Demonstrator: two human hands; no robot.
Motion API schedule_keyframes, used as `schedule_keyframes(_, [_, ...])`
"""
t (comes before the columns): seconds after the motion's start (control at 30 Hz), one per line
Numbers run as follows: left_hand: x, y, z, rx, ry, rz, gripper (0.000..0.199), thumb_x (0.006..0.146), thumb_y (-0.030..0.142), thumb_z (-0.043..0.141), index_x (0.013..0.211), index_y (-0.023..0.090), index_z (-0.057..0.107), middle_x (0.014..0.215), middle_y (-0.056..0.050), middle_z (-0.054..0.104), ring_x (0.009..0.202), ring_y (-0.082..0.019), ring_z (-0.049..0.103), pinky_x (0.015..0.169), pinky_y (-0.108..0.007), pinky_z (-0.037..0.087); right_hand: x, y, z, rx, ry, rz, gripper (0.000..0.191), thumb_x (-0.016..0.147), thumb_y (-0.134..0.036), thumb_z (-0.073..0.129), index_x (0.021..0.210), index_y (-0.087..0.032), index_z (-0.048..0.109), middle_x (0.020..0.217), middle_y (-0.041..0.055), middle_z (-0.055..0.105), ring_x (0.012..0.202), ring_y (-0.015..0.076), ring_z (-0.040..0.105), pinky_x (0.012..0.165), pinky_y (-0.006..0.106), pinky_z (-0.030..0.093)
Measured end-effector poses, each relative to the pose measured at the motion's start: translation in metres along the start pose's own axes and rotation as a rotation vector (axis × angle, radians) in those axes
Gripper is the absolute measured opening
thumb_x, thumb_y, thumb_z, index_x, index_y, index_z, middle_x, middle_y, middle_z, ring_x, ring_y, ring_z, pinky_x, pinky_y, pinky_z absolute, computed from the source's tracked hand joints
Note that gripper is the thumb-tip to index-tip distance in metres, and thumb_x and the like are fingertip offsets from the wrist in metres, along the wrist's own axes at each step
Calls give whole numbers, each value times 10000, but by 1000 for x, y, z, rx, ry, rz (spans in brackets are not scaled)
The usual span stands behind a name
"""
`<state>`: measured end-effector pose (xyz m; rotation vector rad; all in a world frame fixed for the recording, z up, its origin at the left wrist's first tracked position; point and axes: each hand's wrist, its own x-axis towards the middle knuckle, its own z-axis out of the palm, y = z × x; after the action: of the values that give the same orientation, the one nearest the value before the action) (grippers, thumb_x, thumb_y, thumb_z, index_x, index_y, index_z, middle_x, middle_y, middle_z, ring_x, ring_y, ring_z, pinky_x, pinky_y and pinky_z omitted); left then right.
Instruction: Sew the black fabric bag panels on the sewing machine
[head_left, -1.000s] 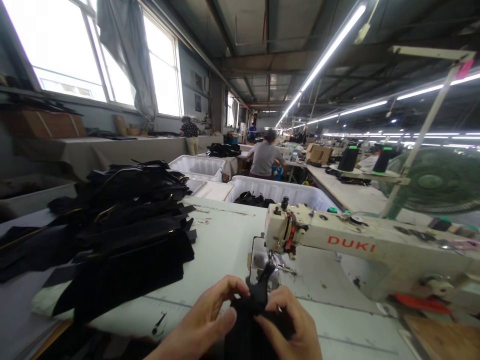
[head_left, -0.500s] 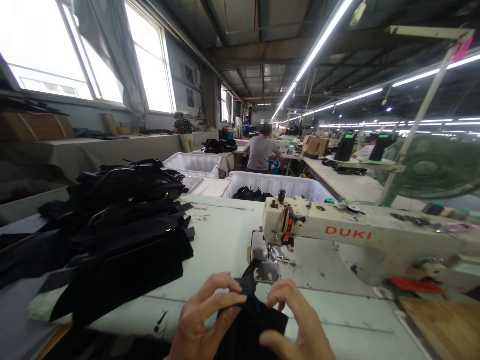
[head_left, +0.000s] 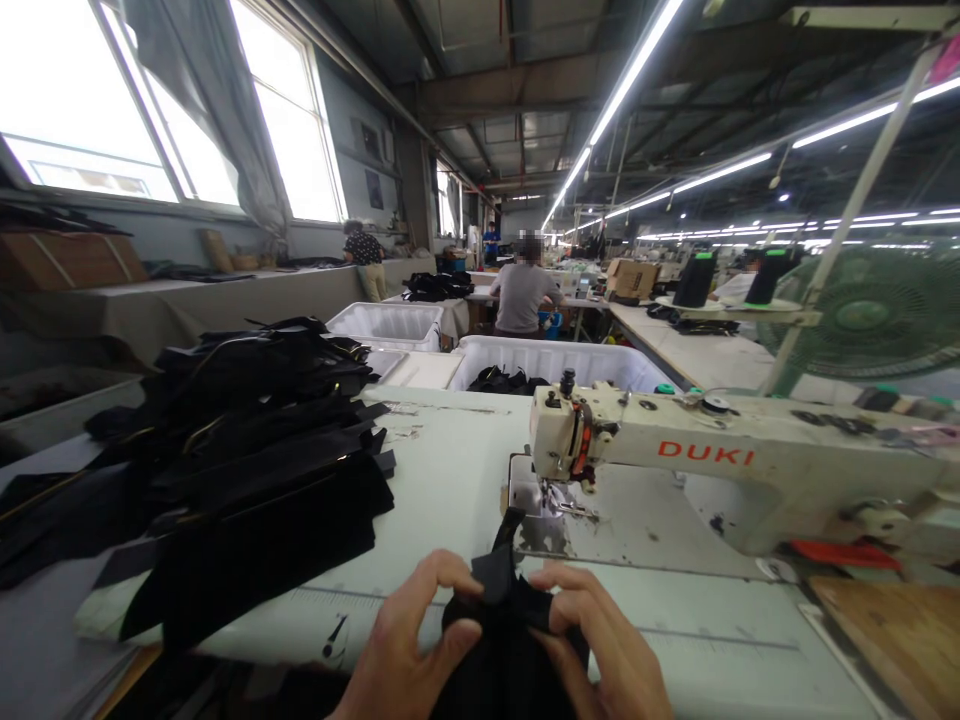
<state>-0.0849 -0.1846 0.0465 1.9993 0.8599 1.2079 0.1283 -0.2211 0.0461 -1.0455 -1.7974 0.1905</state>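
Observation:
A piece of black fabric lies at the front edge of the pale green table, with a narrow strip pointing up toward the needle area of the sewing machine. My left hand pinches the fabric's left side, thumb and forefinger near a small folded tab. On the other side, my right hand grips the fabric's right edge between thumb and fingers. Both hands are in front of the presser foot, apart from it. The undersides of the folds are hidden.
A large pile of black fabric pieces covers the table's left part. White bins stand behind the table. A wooden board is at right, a green fan behind the machine. A person in grey sits farther back.
My right hand has closed in on the fabric and now grips its edge. My left thumb has moved down, away from the forefinger. The view has shifted slightly.

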Motion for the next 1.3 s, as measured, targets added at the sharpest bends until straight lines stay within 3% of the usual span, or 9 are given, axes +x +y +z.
schedule_keyframes(0.13, [5,1,-8,-149,-170,-161,380,991,477,382,978,186,624,939,-63,532,906,-208,542,825,-287,425,4,1,-5,1,-84,-103,79,968,-189,455,924,-249,483,898,17,707,820,136,704,719,156,544])
schedule_keyframes(0.5, [6,8,-10,-304,-110,-257,265,946,402,542,1005,205,710,952,-61,503,931,-208,517,845,-302,399,22,2,-17,-200,-99,-372,147,979,-275,507,970,-254,653,866,-15,753,782,125,733,726,107,555])
schedule_keyframes(0.73, [8,8,-6,-413,-84,-320,289,902,430,604,894,170,728,884,-56,500,830,-181,495,753,-288,398,17,9,-14,-242,-87,-390,135,971,-296,520,976,-263,651,885,-10,750,794,132,733,711,113,561])
schedule_keyframes(0.87, [9,14,1,-465,-20,-348,224,887,382,636,853,170,701,930,-72,564,926,-214,536,840,-311,409,8,16,-9,-233,-101,-418,90,961,-234,521,953,-248,610,833,-13,739,815,139,729,766,150,567])
schedule_keyframes(0.93, [9,18,7,-502,44,-364,206,894,369,627,861,176,691,984,-84,599,993,-236,552,886,-319,407,7,18,-7,-241,-114,-367,41,940,-219,547,954,-238,581,812,-4,725,826,151,725,787,186,573])
schedule_keyframes(1.0, [7,21,12,-535,93,-376,210,894,377,628,873,177,688,981,-81,616,972,-232,572,869,-305,421,13,19,-5,-282,-145,-273,198,874,-284,643,1043,-206,572,902,56,716,892,201,710,789,255,589])
schedule_keyframes(1.1, [5,16,19,-561,123,-388,268,864,433,660,861,166,689,834,-54,622,793,-185,578,727,-260,438,36,20,-3,-332,-321,-226,417,707,-429,789,994,-173,628,1230,179,613,1166,351,576,912,438,543])
schedule_keyframes(1.17, [6,7,20,-578,156,-428,334,828,486,687,830,152,681,749,-38,614,697,-159,552,646,-240,422,55,20,-2,-299,-538,-253,358,711,-446,789,910,-182,654,1292,153,589,1252,364,501,1056,501,410])
schedule_keyframes(1.3, [17,-17,12,-643,171,-511,408,764,521,744,806,127,645,726,-38,629,673,-144,554,636,-229,415,80,16,4,-322,-891,-261,154,865,-328,672,897,-178,660,869,36,726,862,199,697,1156,425,248])
